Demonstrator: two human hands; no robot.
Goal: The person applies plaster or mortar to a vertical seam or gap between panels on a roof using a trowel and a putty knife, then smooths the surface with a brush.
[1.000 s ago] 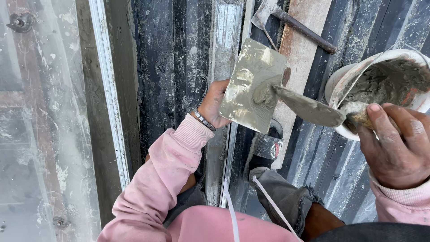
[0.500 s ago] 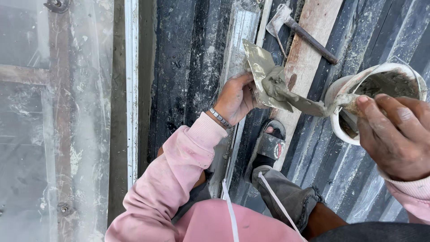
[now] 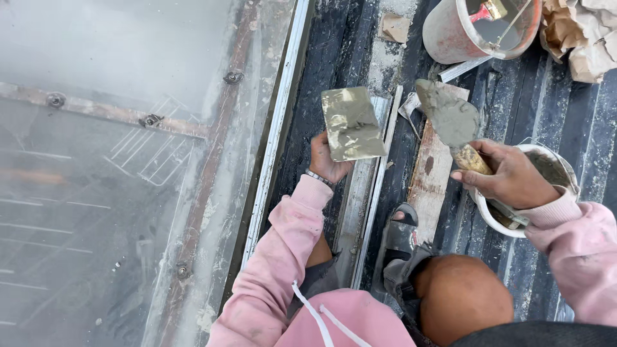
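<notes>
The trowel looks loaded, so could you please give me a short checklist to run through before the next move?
1. Mortar on the trowel: a grey lump sits on the blade. Ok.
2. Right hand grip: fingers closed round the wooden handle. Ok.
3. Left hand holds the flat metal plate, smeared with mortar, level enough. Ok.
4. White bucket close under the right hand; how much mix is left, cannot tell.
5. Footing: sandalled foot on the ribbed dark metal sheeting by the wooden board. Ok.
6. Clear panel to the left: whether it bears weight, cannot tell.
</notes>
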